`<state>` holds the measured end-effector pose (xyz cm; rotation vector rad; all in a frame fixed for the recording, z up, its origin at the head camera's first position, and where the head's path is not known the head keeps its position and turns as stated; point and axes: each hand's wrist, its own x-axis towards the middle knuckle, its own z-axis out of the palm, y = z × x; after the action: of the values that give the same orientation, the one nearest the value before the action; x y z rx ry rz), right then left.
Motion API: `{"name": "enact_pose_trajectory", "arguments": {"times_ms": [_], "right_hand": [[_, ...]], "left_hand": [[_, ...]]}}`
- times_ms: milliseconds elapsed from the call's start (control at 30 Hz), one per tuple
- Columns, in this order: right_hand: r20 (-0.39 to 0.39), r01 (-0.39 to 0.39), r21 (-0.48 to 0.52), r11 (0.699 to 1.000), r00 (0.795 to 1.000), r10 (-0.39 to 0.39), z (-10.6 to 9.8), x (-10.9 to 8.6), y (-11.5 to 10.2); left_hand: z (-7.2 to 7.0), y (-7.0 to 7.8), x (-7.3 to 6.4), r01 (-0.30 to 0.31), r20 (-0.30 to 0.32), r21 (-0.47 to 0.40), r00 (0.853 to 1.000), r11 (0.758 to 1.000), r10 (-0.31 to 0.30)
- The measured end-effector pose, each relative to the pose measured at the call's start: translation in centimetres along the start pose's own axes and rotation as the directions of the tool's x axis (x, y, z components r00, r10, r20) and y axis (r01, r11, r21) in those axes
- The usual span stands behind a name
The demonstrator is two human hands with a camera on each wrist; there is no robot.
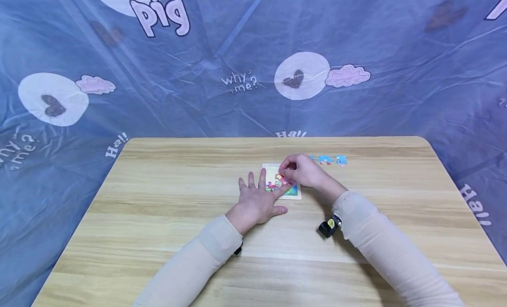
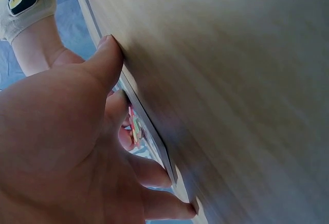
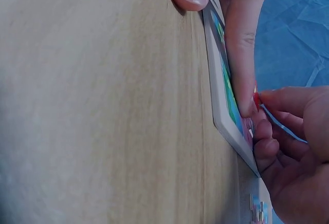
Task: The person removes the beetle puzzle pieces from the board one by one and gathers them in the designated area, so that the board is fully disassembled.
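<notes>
A small jigsaw puzzle board [image 1: 298,198] with a pale frame lies on the table, its lower part covered by colourful fitted pieces and its upper left showing a pale surface. My left hand [image 1: 256,202] is spread flat, its index finger laid across the pieces and other fingertips at the board's left edge. From the right, my right hand [image 1: 304,170] reaches over the board. Between its thumb and index finger it pinches a red puzzle piece [image 3: 256,100], low over the picture. The fingers hide much of that piece and the board's upper right.
Several loose blue puzzle pieces [image 1: 325,159] lie on the wooden table [image 1: 178,183] behind and right of the board. A blue printed cloth [image 1: 206,95] hangs behind the table. Both wrists carry small black cameras [image 1: 328,227] near the tabletop.
</notes>
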<state>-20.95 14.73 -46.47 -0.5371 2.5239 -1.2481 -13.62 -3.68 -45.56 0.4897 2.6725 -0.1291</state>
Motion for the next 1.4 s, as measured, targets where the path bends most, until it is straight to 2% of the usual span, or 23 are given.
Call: {"name": "enact_pose_trajectory", "arguments": {"times_ms": [267, 467, 567, 733, 900, 1400], "right_hand": [[0.032, -0.018, 0.074, 0.997, 0.999, 0.015, -0.1, -0.2, -0.2], [0.037, -0.015, 0.094, 0.995, 0.999, 0.012, -0.1, -0.2, -0.4], [0.016, -0.017, 0.098, 0.995, 1.000, 0.015, -0.2, -0.3, -0.5], [-0.054, -0.006, 0.040, 0.999, 0.998, 0.008, -0.4, -0.5, -0.6], [-0.103, -0.005, 0.027, 1.000, 0.995, 0.008, -0.5, -0.6, -0.5], [-0.161, 0.019, 0.045, 0.999, 0.987, -0.011, -2.0, -2.1, -0.4]], "left_hand": [[0.6, -0.1, 0.9, -0.007, 0.007, -0.005, 1.000, 1.000, 0.007], [0.7, -0.2, 1.2, -0.007, 0.023, 0.002, 1.000, 1.000, 0.007], [0.6, -0.3, 1.1, -0.008, 0.014, 0.007, 1.000, 1.000, 0.008], [0.3, -0.4, 0.7, -0.019, -0.005, -0.007, 1.000, 1.000, 0.019], [-0.3, -0.4, 0.0, -0.023, 0.006, -0.036, 1.000, 0.999, 0.023], [-0.6, -0.4, -0.4, -0.032, 0.004, -0.066, 0.999, 0.997, 0.032]]}}
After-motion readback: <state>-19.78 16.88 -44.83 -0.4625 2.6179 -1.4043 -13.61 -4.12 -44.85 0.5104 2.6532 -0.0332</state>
